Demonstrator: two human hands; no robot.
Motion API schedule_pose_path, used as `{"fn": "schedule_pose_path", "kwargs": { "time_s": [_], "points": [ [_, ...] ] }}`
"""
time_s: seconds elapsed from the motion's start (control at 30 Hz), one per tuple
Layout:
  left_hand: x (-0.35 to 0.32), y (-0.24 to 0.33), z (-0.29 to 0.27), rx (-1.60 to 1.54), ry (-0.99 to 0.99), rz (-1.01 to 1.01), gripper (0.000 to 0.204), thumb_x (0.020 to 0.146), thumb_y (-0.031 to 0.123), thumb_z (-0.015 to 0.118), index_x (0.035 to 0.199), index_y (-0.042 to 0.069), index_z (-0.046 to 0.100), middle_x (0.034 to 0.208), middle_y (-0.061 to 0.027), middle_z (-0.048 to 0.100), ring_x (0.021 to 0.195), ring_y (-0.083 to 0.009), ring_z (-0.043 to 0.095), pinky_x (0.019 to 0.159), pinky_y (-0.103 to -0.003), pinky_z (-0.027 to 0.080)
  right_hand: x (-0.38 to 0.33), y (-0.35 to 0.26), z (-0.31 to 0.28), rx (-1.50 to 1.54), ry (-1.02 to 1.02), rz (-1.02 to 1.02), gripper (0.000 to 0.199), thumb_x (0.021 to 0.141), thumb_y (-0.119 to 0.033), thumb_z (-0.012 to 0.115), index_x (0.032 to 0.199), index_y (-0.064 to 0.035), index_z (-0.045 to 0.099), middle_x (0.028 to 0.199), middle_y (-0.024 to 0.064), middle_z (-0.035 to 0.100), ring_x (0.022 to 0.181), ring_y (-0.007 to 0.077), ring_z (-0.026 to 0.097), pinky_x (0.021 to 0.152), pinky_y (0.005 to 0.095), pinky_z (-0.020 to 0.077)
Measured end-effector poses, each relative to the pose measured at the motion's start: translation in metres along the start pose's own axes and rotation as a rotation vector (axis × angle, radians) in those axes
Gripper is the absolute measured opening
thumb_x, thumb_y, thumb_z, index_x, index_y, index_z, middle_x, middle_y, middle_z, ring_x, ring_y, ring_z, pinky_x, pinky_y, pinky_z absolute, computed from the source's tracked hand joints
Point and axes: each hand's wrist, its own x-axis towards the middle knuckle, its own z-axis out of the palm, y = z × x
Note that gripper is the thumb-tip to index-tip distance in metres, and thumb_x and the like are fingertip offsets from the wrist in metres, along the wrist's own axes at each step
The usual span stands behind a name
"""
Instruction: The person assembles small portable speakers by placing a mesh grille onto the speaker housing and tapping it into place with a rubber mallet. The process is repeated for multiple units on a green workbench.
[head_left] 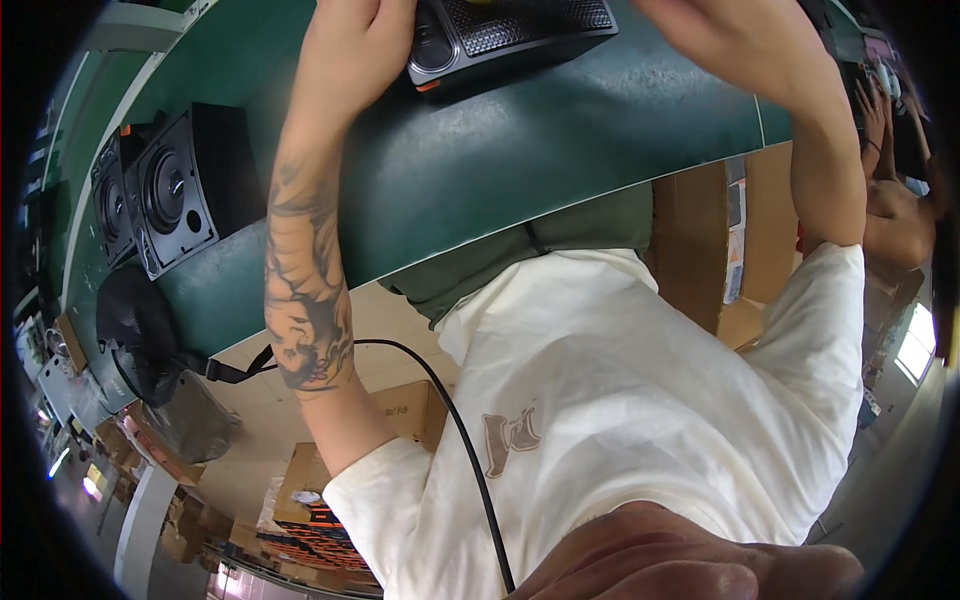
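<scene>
A black speaker box (pixel 515 40) with a shiny mesh grille lies on the green worktop (pixel 560 130), cut off by the top edge of the view. One end has a round grey-rimmed part and a small orange mark at its corner. My left hand (pixel 370 40) is at the speaker's left end and seems to touch it. Beyond the speaker's right end, my right hand (pixel 705 30) reaches up out of the view. The fingers of both hands are out of the picture, so what they grip is hidden.
Two black speakers (pixel 178 185) stand at the left of the worktop, near a black bag (pixel 135 325) with a strap. A black cable (pixel 455 420) runs past my left arm. Cardboard boxes (pixel 690 225) are below the worktop. At the far right, another person (pixel 895 215) has raised hands.
</scene>
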Motion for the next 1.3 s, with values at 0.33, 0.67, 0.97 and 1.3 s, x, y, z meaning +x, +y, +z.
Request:
{"fn": "schedule_pose_path", "kwargs": {
  "time_s": [0.33, 0.67, 0.97, 1.3],
  "points": [
    [-0.020, 0.011, 0.021, -0.271, 0.334, -0.346, 0.061, 0.105, 0.010, 0.057, 0.160, 0.002, 0.031, 0.145, -0.0198, 0.055, 0.134, -0.0276, 0.053, 0.114, -0.036, 0.040, 0.010, 0.013, -0.002, 0.129, 0.013, 0.065, 0.024, 0.101, -0.014, 0.057, 0.111, 0.0047, 0.069, 0.082, 0.0223, 0.068, 0.079, 0.0379, 0.067, 0.073, 0.0415, 0.0518],
    [-0.023, -0.002, 0.025, -0.167, 0.323, -0.244, 0.041, 0.107, 0.007, 0.039, 0.146, -0.002, 0.051, 0.141, -0.0146, 0.062, 0.124, -0.0163, 0.059, 0.107, -0.029, 0.045, -0.021, 0.041, -0.012, 0.150, 0.160, 0.228, 0.023, 0.102, -0.012, 0.058, 0.116, 0.0026, 0.069, 0.081, 0.0182, 0.067, 0.074, 0.0295, 0.065, 0.070, 0.0376, 0.0506],
    [-0.020, -0.002, 0.022, -0.136, 0.269, -0.252, 0.041, 0.107, 0.007, 0.039, 0.145, -0.005, 0.050, 0.141, -0.0175, 0.060, 0.125, -0.0187, 0.059, 0.109, -0.031, 0.045, -0.054, 0.068, 0.001, 0.114, 0.330, 0.315, 0.024, 0.100, -0.013, 0.061, 0.118, 0.0020, 0.068, 0.085, 0.0210, 0.069, 0.077, 0.0332, 0.067, 0.072, 0.0390, 0.0522],
    [-0.016, 0.007, 0.015, -0.003, 0.262, -0.244, 0.037, 0.105, 0.006, 0.047, 0.138, -0.006, 0.059, 0.139, -0.0153, 0.063, 0.129, -0.0205, 0.058, 0.112, -0.032, 0.042, -0.159, 0.122, 0.076, -0.241, 0.486, 0.396, 0.020, 0.091, -0.009, 0.071, 0.111, -0.0046, 0.073, 0.094, 0.0140, 0.066, 0.088, 0.0360, 0.065, 0.078, 0.0409, 0.0520]
  ]
}}
